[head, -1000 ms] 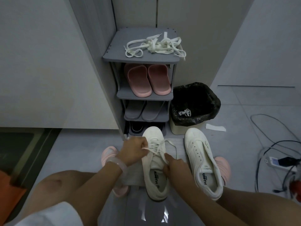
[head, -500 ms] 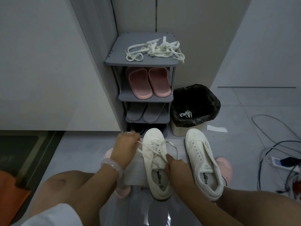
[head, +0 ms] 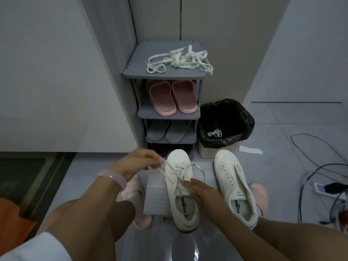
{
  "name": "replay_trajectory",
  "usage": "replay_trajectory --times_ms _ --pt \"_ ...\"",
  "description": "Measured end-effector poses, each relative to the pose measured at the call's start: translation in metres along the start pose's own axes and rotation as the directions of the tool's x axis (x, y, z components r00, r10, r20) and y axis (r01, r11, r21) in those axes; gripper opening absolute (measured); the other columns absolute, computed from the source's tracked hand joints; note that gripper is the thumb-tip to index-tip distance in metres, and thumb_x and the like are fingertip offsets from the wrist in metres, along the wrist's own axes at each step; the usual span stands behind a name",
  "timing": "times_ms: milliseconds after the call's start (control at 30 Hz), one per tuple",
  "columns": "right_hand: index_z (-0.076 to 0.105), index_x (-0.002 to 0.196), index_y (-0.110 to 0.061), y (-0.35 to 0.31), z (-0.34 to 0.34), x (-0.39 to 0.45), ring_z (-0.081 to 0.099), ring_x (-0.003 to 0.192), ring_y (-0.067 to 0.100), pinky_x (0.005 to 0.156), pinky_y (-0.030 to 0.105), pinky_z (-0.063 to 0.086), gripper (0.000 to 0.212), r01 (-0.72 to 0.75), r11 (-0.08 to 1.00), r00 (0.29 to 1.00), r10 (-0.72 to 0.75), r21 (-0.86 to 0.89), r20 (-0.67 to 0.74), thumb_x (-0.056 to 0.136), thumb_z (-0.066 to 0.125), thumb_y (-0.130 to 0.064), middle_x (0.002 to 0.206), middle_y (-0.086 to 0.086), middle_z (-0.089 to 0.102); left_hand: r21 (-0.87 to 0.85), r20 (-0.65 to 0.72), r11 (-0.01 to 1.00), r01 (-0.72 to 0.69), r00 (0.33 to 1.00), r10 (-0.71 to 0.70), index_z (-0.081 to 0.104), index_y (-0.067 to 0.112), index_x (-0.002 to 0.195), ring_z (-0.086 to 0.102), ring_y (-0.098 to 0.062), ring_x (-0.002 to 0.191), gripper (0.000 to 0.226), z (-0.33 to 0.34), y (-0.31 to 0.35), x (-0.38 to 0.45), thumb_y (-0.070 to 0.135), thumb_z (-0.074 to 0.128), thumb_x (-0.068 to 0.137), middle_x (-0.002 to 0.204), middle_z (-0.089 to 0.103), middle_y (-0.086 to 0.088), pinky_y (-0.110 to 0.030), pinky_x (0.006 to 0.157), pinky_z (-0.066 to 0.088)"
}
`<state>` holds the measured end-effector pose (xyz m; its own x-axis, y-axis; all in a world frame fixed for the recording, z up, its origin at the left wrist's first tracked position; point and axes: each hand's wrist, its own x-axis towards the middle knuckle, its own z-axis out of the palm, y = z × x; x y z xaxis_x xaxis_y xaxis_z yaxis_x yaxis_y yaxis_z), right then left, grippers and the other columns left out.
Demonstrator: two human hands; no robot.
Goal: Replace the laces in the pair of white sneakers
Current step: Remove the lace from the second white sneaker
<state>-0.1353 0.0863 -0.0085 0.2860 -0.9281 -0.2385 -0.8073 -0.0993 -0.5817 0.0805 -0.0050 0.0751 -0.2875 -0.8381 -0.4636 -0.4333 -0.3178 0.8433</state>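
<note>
At centre frame the left hand (head: 138, 162) pinches the soft, limp lace (head: 169, 171) of the laced sneaker (head: 183, 187). The right hand (head: 202, 191) presses its fingers on the tongue, steadying the light shoe. The lace looks best gripped near its stiff tip.

matt white sneaker (head: 181, 187), glossy bin liner (head: 226, 119)

Grey shoe rack (head: 165, 113) beyond the hands; pink slippers (head: 170, 97) on second shelf, grey slippers (head: 168, 131) below. Black-lined bin (head: 226, 123) right of rack. Cables (head: 320, 166), power strip (head: 323, 188) far right
</note>
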Motion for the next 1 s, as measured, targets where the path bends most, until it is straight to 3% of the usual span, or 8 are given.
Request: replay_trajectory --times_ms 167,267,333,400,467,567,733,1000 --pt "0.032 0.141 -0.041 0.001 0.003 0.002 0.036 0.135 0.012 0.104 0.023 0.032 0.046 -0.029 0.999 1.0 0.029 -0.044 0.002 0.099 0.041 -0.025 0.153 -0.005 0.028 -0.638 0.075 0.761 0.116 0.993 -0.088 0.065 0.005 0.087 0.065 -0.015 0.074 0.016 0.021 -0.013 -0.006 0.002 0.049 0.09 0.082 0.064 -0.01 -0.025 0.069 0.056" --pt "0.033 0.141 -0.041 0.003 0.005 0.003 0.036 0.135 0.013 0.103 0.024 0.033 0.046 -0.038 0.998 0.999 0.038 -0.055 -0.002 0.099 0.04 -0.024 0.153 -0.006 0.027 0.105 0.109 0.987 -0.118 0.988 0.107 0.069 0.011 0.097 0.055 -0.018 0.083 0.018 0.016 -0.014 -0.008 0.003 0.054 0.09 0.095 0.064 -0.007 -0.017 0.068 0.048" --pt "0.031 0.141 -0.041 0.004 0.007 0.003 0.037 0.134 0.014 0.103 0.026 0.035 0.046 -0.036 0.997 0.999 0.036 -0.068 0.001 0.099 0.038 -0.025 0.153 -0.005 0.027 0.718 -0.054 0.67 -0.19 0.944 0.325 0.072 0.013 0.096 0.059 -0.022 0.087 0.019 -0.003 -0.001 -0.002 0.006 0.055 0.089 0.096 0.065 -0.006 -0.023 0.073 0.045" --pt "0.03 0.142 -0.041 0.003 0.008 0.001 0.04 0.133 0.017 0.104 0.028 0.037 0.045 -0.03 0.997 1.0 0.031 -0.074 0.001 0.1 0.036 -0.026 0.153 -0.005 0.026 0.837 -0.278 0.538 -0.099 0.77 0.574 0.071 0.006 0.094 0.059 -0.033 0.088 0.02 -0.02 0.013 0.001 0.0 0.056 0.083 0.094 0.064 -0.016 -0.035 0.075 0.044" --pt "0.031 0.142 -0.041 0.003 0.009 0.0 0.041 0.132 0.017 0.105 0.028 0.036 0.044 -0.024 0.998 1.0 0.023 -0.065 -0.011 0.1 0.036 -0.025 0.153 -0.004 0.027 0.618 -0.512 0.774 -0.137 0.677 0.529 0.069 0.001 0.095 0.059 -0.032 0.079 0.021 -0.03 0.02 0.002 -0.006 0.053 0.082 0.088 0.065 -0.019 -0.031 0.073 0.047" --pt "0.03 0.142 -0.041 0.001 0.008 0.0 0.038 0.134 0.017 0.107 0.028 0.033 0.045 -0.02 0.998 1.0 0.02 -0.058 -0.005 0.101 0.035 -0.026 0.153 -0.004 0.025 0.074 -0.484 0.992 -0.099 0.867 0.123 0.064 0.001 0.102 0.056 -0.023 0.07 0.023 -0.032 0.015 0.005 -0.007 0.051 0.085 0.079 0.06 -0.01 -0.011 0.055 0.045" --pt "0.03 0.143 -0.039 -0.005 0.007 0.001 0.041 0.131 0.017 0.103 0.027 0.036 0.044 -0.041 0.995 0.999 0.04 -0.096 -0.014 0.1 0.034 -0.027 0.151 -0.003 0.03 0.696 -0.209 0.695 0.181 0.977 -0.046 0.04 0.018 0.134 0.044 -0.028 0.12 0.062 -0.02 -0.033 0.002 0.021 0.069 0.079 0.13 0.044 -0.011 -0.035 0.101 0.038" --pt "0.066 0.107 -0.013 -0.02 0.001 0.035 0.056 0.097 0.016 0.08 0.026 0.044 0.024 -0.177 0.981 0.943 0.194 0.083 -0.27 0.093 0.052 -0.025 0.108 0.005 0.06 0.696 -0.07 0.705 -0.134 0.965 0.253 0.037 0.015 0.136 0.044 -0.016 0.124 0.045 0.094 -0.072 -0.004 0.029 0.045 0.095 0.141 0.043 -0.003 -0.02 0.098 0.03"
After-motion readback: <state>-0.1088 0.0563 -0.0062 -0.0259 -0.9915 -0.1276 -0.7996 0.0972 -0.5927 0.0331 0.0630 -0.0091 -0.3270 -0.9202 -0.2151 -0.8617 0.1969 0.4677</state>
